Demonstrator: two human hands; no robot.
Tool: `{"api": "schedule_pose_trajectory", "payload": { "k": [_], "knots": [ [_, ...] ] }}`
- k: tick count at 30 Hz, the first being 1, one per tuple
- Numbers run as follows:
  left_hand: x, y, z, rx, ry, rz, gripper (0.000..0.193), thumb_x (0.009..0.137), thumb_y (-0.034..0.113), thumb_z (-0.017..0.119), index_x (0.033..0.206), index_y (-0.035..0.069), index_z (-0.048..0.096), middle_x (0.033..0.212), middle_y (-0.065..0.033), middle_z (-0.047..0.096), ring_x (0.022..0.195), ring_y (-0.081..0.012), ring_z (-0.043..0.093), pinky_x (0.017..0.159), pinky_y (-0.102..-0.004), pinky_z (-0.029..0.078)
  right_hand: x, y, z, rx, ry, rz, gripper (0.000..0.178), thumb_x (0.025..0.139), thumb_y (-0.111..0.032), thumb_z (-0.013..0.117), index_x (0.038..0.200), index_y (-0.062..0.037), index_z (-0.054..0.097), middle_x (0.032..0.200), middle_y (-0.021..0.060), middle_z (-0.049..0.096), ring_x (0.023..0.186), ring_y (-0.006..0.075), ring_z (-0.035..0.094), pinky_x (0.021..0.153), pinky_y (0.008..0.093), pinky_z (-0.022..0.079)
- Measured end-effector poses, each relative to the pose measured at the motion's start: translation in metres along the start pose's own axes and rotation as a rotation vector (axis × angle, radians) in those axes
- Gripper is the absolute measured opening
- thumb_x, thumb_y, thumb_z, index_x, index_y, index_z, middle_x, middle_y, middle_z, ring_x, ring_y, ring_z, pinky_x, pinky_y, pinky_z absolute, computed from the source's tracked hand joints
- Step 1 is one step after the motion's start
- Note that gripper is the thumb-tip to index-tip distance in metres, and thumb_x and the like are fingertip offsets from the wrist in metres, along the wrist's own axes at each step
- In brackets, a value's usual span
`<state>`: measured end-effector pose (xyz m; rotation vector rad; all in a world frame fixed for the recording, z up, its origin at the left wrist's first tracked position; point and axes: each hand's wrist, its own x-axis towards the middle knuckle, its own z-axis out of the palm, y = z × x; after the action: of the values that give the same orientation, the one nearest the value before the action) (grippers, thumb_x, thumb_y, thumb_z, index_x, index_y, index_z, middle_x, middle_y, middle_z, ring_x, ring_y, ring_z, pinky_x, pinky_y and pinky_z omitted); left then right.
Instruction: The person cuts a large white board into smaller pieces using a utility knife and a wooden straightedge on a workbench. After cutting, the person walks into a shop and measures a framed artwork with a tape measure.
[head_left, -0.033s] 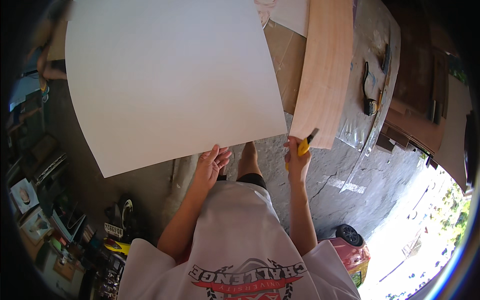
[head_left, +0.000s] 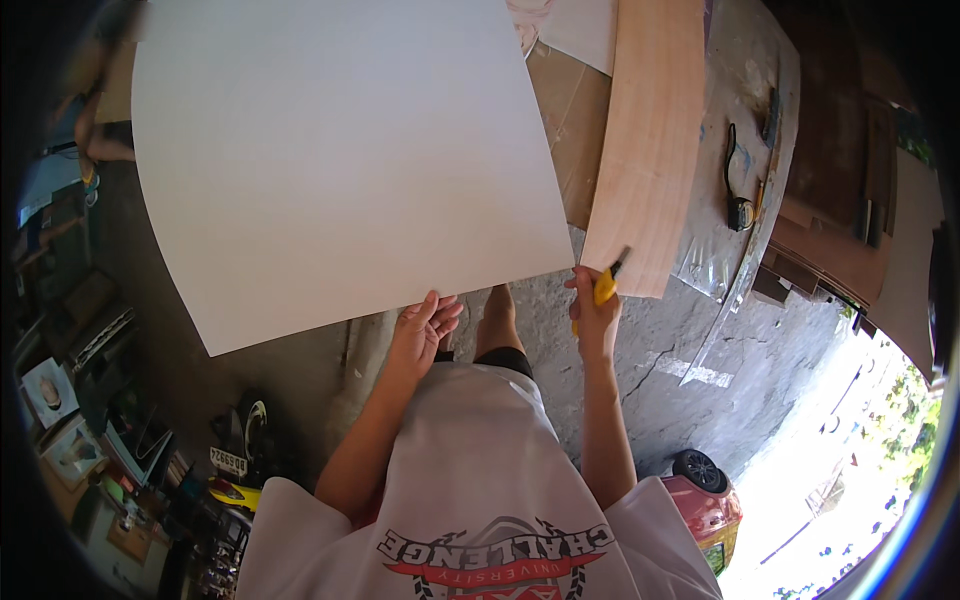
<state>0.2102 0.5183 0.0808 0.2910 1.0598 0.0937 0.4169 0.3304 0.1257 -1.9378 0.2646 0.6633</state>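
Note:
A large white sheet (head_left: 350, 170) lies before me, its near edge slanting toward me on the left. Against that edge rests the thumb of my left hand (head_left: 424, 328), whose other fingers are loosely bent and slightly apart; I see no sheet pinched between them. My right hand (head_left: 598, 318) is closed round a yellow snap-off cutter knife (head_left: 605, 287), its dark end pointing away and to the right. The fingertips of that hand are at the sheet's near right corner. Just beyond the knife is a long light-brown wooden board (head_left: 648, 150).
Right of the board, a tape measure (head_left: 740, 213) lies on a plastic-covered surface (head_left: 715, 250). Brown sheets (head_left: 835, 245) are stacked farther right. A motorcycle (head_left: 235, 465) stands lower left, a red car (head_left: 705, 505) lower right. Another person's leg (head_left: 108, 142) shows upper left.
My right hand has shifted slightly, and the knife's tip has moved a little away and to the left. The left hand and the sheet look almost unchanged.

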Motion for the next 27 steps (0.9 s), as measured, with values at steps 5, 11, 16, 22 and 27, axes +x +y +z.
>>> {"api": "schedule_pose_trajectory", "payload": {
  "k": [5,11,16,22,27],
  "knots": [
    [-0.008,0.009,0.012,0.055,-0.002,0.002,0.025,0.101,0.033,0.066,0.106,0.009,0.069,0.112,-0.0080,0.073,0.103,-0.0218,0.071,0.087,-0.0348,0.056,0.023,-0.028,0.004,-0.238,-0.144,-0.110,0.028,0.095,-0.027,0.069,0.087,-0.0009,0.069,0.067,0.0025,0.066,0.052,0.0061,0.051,0.049,0.0252,0.040],
    [-0.072,0.044,0.063,1.257,-0.004,0.315,0.036,0.090,0.038,0.076,0.110,0.009,0.068,0.113,-0.0087,0.070,0.107,-0.0254,0.067,0.089,-0.0393,0.052,0.011,-0.087,-0.001,-0.136,-0.297,-0.042,0.026,0.093,-0.023,0.069,0.079,-0.0019,0.066,0.062,0.0014,0.062,0.051,0.0067,0.051,0.048,0.0244,0.040],
    [-0.080,0.052,0.139,1.758,0.193,1.346,0.055,0.076,0.026,0.085,0.126,0.012,0.065,0.127,-0.0096,0.066,0.124,-0.0374,0.056,0.104,-0.0526,0.044,-0.018,-0.146,0.010,-0.039,-0.345,-0.098,0.020,0.094,-0.021,0.069,0.086,-0.0039,0.064,0.065,0.0027,0.062,0.049,0.0060,0.050,0.044,0.0216,0.036],
    [-0.103,0.112,0.171,1.510,0.224,1.584,0.017,0.092,0.012,0.071,0.106,0.004,0.070,0.098,-0.0129,0.072,0.077,-0.0238,0.069,0.066,-0.0316,0.055,-0.042,-0.193,-0.006,0.412,-0.565,-0.273,0.023,0.101,-0.021,0.063,0.093,0.0003,0.069,0.066,0.0025,0.061,0.053,0.0053,0.048,0.048,0.0219,0.037],
    [-0.160,0.182,0.198,1.352,0.438,1.487,0.034,0.103,0.021,0.063,0.078,0.000,0.057,0.059,-0.0059,0.046,0.052,-0.0117,0.037,0.050,-0.0305,0.033,-0.025,-0.174,-0.019,0.433,-0.480,-0.277,0.022,0.102,-0.021,0.062,0.095,-0.0020,0.070,0.065,0.0008,0.061,0.051,0.0038,0.047,0.047,0.0207,0.036]
  ]
}}
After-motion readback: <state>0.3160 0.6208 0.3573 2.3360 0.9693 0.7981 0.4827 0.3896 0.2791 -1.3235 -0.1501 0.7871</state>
